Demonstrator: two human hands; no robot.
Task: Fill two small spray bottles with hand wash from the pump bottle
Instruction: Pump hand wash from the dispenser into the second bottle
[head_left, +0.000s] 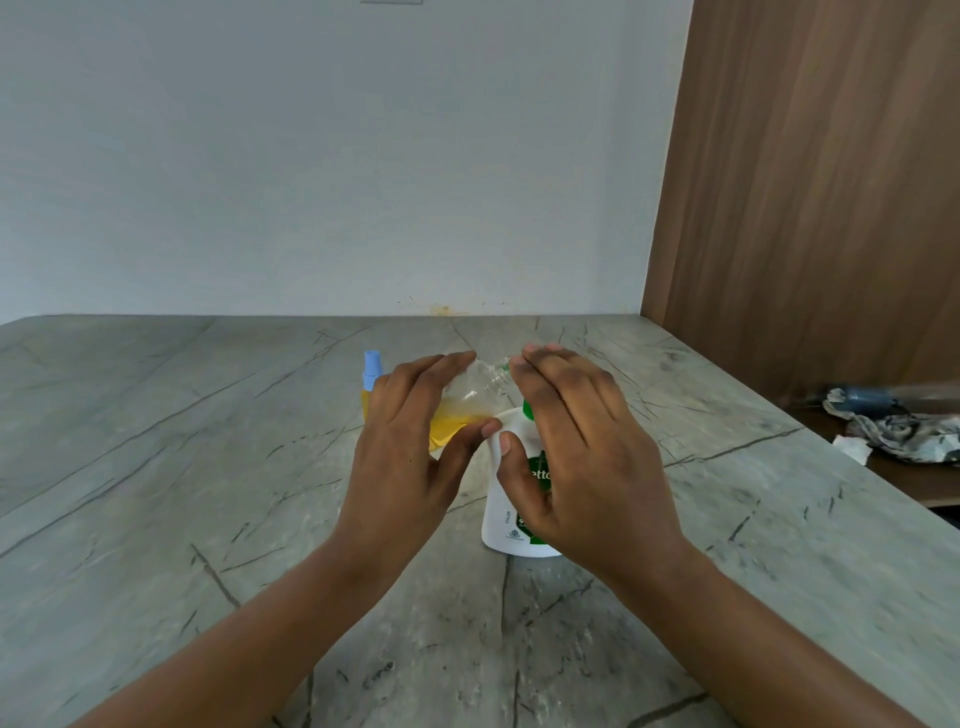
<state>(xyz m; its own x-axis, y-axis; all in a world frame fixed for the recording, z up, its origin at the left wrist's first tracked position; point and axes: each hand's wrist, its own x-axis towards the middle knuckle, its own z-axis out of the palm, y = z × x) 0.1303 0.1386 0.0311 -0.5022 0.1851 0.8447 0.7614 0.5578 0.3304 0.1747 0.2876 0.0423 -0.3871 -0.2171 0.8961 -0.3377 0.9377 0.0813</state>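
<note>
Yellow hand wash (457, 423) may spill: left hand (410, 441) grasps the tilted spray bottle (478, 384); right hand (582, 441), fingers straight, covers the pump bottle (506, 519).

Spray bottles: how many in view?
2. A blue-capped bottle stands behind the left hand, mostly hidden; a clear bottle, tilted, part-filled yellow, is held in that hand.

white pump bottle (511, 514) upright, clear bottle (470, 397) tilted, part-full yellow, blue-capped bottle (372, 371) behind
</note>
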